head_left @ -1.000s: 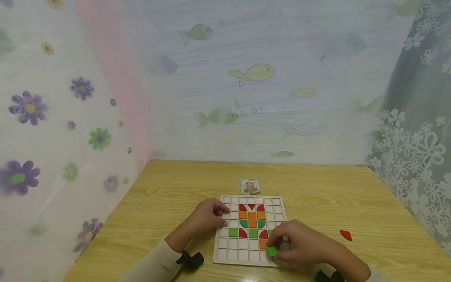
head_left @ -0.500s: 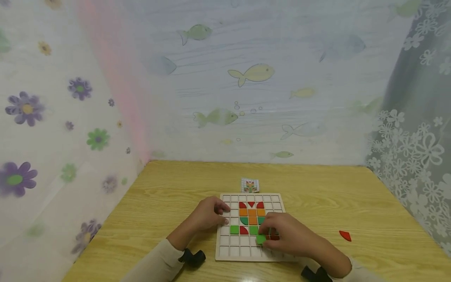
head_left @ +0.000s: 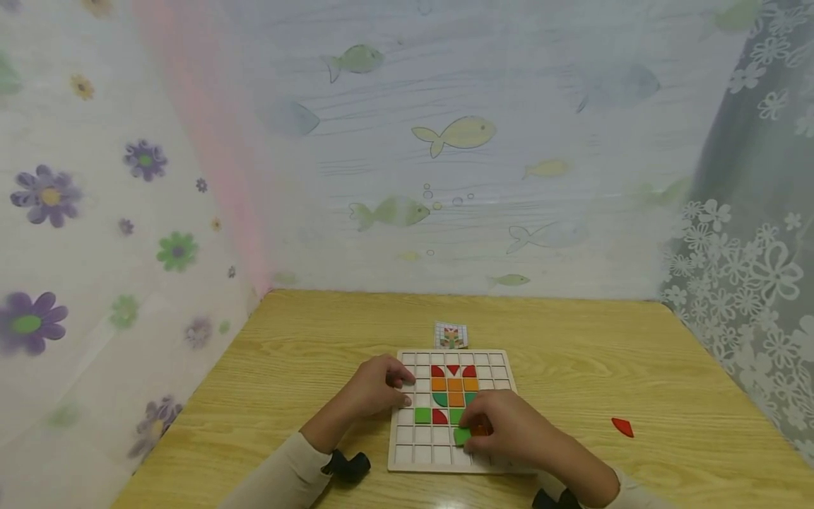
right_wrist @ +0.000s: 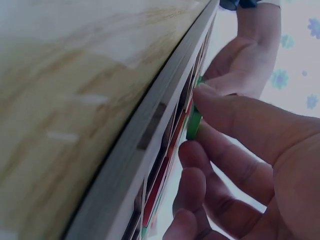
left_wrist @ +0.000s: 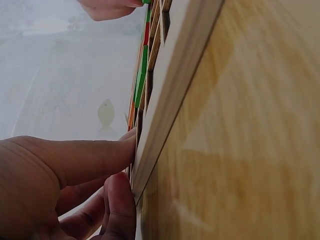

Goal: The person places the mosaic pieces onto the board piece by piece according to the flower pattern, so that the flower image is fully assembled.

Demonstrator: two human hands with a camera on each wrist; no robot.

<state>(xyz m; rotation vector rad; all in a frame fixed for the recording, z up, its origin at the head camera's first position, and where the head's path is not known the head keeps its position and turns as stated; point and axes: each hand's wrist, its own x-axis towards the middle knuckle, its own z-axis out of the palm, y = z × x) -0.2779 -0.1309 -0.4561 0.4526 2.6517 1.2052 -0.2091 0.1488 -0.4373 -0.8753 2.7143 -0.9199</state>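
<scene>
My right hand pinches a green square tile between thumb and fingers, low over the near half of the grid board. In the right wrist view the green tile stands tilted at the board's surface. On the board lie red, orange and green tiles, among them an orange square, a red quarter piece and a green square. The right hand covers some of them. My left hand rests its thumb and fingertips on the board's left side, its fingers loosely bent.
A small pattern card lies just behind the board on the wooden table. To the right, one loose red quarter piece lies on the table. A fish-printed curtain hangs along the table's back edge.
My right hand has moved left over the board with the green tile, from the right side toward the middle columns. My left hand stays at the board's left side.
</scene>
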